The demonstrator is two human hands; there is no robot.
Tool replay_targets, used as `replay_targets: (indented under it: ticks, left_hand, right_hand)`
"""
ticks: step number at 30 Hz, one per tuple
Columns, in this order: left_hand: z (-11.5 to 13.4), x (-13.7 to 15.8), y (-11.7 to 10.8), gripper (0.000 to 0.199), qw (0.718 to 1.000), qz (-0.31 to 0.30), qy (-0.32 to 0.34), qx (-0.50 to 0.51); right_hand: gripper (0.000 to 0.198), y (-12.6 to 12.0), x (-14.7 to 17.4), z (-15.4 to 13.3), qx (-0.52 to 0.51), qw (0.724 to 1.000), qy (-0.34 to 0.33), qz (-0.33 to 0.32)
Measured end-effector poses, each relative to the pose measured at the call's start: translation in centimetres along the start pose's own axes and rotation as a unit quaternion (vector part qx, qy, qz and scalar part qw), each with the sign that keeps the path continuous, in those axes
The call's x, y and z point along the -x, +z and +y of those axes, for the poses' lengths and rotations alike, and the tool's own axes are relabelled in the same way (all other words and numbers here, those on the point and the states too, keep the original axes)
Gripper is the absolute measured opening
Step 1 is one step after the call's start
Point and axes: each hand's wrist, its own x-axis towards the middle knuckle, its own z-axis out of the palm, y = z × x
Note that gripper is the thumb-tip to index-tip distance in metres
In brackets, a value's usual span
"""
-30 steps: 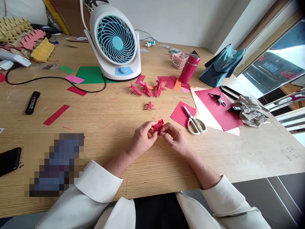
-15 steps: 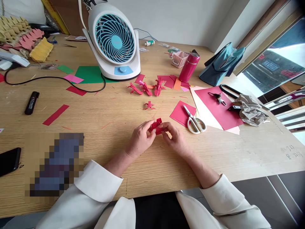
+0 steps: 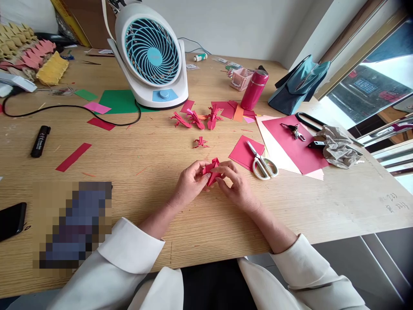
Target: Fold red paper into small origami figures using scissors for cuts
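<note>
A small folded piece of red paper (image 3: 212, 171) is held between my two hands above the wooden table. My left hand (image 3: 192, 181) pinches its left side with thumb and fingers. On the other side, my right hand (image 3: 236, 185) has its bent fingers on the paper's right edge. The paper shows creased flaps and points at top and bottom. Just beyond it sits a small red origami figure (image 3: 201, 142), with several larger red origami figures (image 3: 196, 119) behind. To the right, silver scissors (image 3: 264, 165) lie partly on square red paper sheets (image 3: 241, 151).
A white fan (image 3: 158, 56) stands at the back, its black cable (image 3: 64, 105) running left. A red bottle (image 3: 254, 90) and a blue bag (image 3: 295, 90) stand back right. Left lie a black marker (image 3: 40, 141), a red strip (image 3: 73, 157) and a black phone (image 3: 12, 220).
The red paper has been opened out and turned, now showing a longer, pointed shape. My hands stay at nearly the same spot, fingers shifted slightly. The whole view has moved a little.
</note>
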Motion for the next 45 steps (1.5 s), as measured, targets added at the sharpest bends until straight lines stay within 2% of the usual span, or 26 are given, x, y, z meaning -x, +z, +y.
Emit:
replay_targets:
  ticks: [4, 11, 18, 23, 25, 31, 33, 35, 38, 42, 45]
  left_hand:
    - [0.0, -0.1, -0.2, 0.022, 1.0, -0.001, 0.0, 0.002]
    - [-0.4, -0.1, -0.3, 0.022, 0.999, -0.004, 0.02, -0.029]
    - [-0.7, -0.2, -0.5, 0.021, 0.997, 0.016, 0.026, -0.074]
    - [-0.8, -0.6, -0.5, 0.014, 1.0, 0.005, -0.004, -0.007]
    - [-0.7, -0.7, -0.5, 0.019, 0.999, -0.012, -0.031, 0.03]
    - [0.1, -0.4, -0.7, 0.055, 0.985, -0.081, -0.108, 0.111]
    - [0.2, -0.3, -1.0, 0.054, 0.982, -0.106, -0.112, 0.105]
    - [0.2, -0.3, -1.2, 0.045, 0.981, -0.124, -0.111, 0.098]
    - [0.1, -0.3, -1.4, 0.041, 0.98, -0.135, -0.114, 0.093]
    - [0.6, -0.3, -1.5, 0.047, 0.979, -0.138, -0.117, 0.09]
    - [1.1, -0.2, -1.8, 0.058, 0.977, -0.146, -0.121, 0.1]
  right_hand:
    - [0.032, -0.3, 0.0, 0.0, 0.066, 0.996, -0.056, -0.031]
    - [0.023, -0.9, 0.1, 0.0, 0.114, 0.991, -0.054, -0.05]
    - [0.018, -1.6, 0.0, 0.1, 0.072, 0.995, -0.053, -0.034]
    - [0.009, -2.2, -0.3, -0.2, 0.029, 0.999, -0.041, -0.014]
    - [0.006, -2.3, -0.4, -0.3, -0.005, 1.0, -0.024, -0.018]
    - [0.005, -2.2, -0.2, -0.2, -0.06, 0.998, -0.001, -0.032]
    - [0.003, -2.1, -0.1, -0.1, -0.091, 0.995, 0.009, -0.04]
    - [0.004, -2.1, 0.0, 0.0, -0.118, 0.992, 0.012, -0.043]
    - [0.011, -2.2, -0.2, -0.1, -0.119, 0.991, -0.008, -0.059]
    - [0.012, -2.2, -0.3, -0.2, -0.087, 0.991, -0.036, -0.095]
    - [0.021, -2.0, -0.3, -0.1, -0.072, 0.987, -0.053, -0.131]
